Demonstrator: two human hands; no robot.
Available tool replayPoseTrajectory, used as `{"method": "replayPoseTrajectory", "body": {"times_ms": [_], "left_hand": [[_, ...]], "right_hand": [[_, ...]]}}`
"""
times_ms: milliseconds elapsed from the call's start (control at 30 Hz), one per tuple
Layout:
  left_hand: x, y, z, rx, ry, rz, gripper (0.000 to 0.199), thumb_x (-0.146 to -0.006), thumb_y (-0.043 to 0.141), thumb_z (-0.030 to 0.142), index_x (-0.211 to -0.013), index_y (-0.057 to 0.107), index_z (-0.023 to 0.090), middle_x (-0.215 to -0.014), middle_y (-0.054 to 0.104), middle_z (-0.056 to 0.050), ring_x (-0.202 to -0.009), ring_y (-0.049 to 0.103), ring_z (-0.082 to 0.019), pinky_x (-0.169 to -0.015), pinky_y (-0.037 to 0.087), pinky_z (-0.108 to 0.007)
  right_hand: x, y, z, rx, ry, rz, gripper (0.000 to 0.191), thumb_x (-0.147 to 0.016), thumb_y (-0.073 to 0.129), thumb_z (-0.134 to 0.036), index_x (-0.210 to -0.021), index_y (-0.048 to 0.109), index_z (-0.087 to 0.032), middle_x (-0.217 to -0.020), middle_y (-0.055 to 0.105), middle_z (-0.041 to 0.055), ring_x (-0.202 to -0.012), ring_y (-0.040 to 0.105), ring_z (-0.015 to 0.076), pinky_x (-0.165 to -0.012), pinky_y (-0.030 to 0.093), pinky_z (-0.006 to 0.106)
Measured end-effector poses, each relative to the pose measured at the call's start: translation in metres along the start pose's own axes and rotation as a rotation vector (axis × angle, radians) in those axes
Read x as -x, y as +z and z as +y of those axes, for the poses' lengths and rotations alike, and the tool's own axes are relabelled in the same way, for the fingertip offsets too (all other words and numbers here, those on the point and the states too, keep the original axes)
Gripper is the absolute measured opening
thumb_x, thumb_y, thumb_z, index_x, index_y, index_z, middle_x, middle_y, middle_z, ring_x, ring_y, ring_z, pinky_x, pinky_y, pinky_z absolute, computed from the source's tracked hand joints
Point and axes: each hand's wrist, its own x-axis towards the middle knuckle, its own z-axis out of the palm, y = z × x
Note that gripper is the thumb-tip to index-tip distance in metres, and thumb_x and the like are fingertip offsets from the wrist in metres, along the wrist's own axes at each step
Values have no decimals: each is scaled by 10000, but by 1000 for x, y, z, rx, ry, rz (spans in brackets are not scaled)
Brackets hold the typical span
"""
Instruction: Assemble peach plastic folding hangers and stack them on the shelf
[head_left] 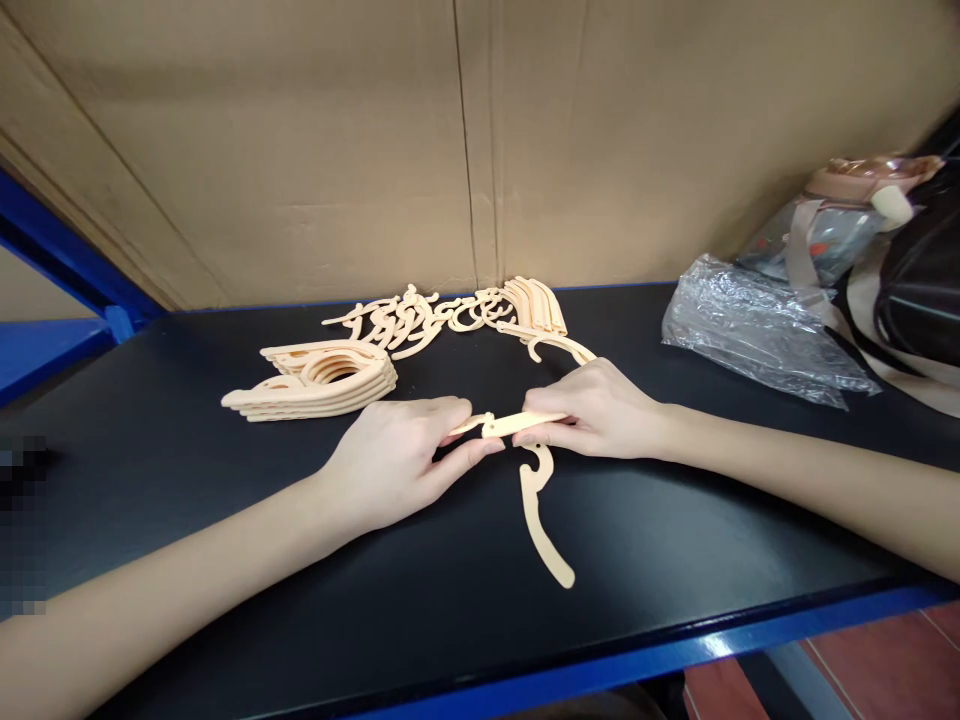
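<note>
Near the middle of the black table (330, 590), my left hand (401, 455) pinches the left end of a cream plastic piece (510, 424). My right hand (600, 412) is closed on the right part of the same piece, and a small joint shows between the hands. Just below my right hand lies a curved cream arm (541, 520) with a hooked top end. Another hooked piece (553, 344) lies behind my right hand, partly hidden by it. A neat stack of folded cream hangers (322, 385) sits to the left, beyond my left hand.
Loose cream hooks (401, 318) lie in a pile at the back, beside a row of curved arms (536, 305). Crumpled clear plastic (750, 325), a bottle (832, 225) and a dark bag (915, 270) occupy the right. A cardboard wall (337, 150) stands behind the table.
</note>
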Motion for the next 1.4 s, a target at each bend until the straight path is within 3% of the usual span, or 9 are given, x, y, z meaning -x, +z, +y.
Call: {"method": "replayPoseTrajectory", "body": {"times_ms": [433,1067,1400], "left_hand": [[0,4,-5,-54,78,22,471,-999,287,466,-648,426,184,-550,459,43,-443,433,-97,-458,254,-225],[1,2,-5,-176,115,40,470,-1004,299,425,-642,470,179,-563,508,19,-469,442,-115,-460,222,-251],[1,3,-5,-159,125,65,381,-956,414,379,-630,445,184,-565,470,20,-475,418,-120,-475,229,-262]], "right_hand": [[-1,0,0,26,21,-11,377,-931,510,-445,-688,601,-171,-509,465,-65,-441,374,58,-476,227,210],[-1,-1,1,59,41,-29,415,-934,484,-478,-675,594,-173,-499,468,-61,-442,377,63,-478,206,217],[0,0,1,56,52,-24,409,-924,495,-479,-664,567,-172,-503,456,-64,-448,375,62,-484,221,215]]}}
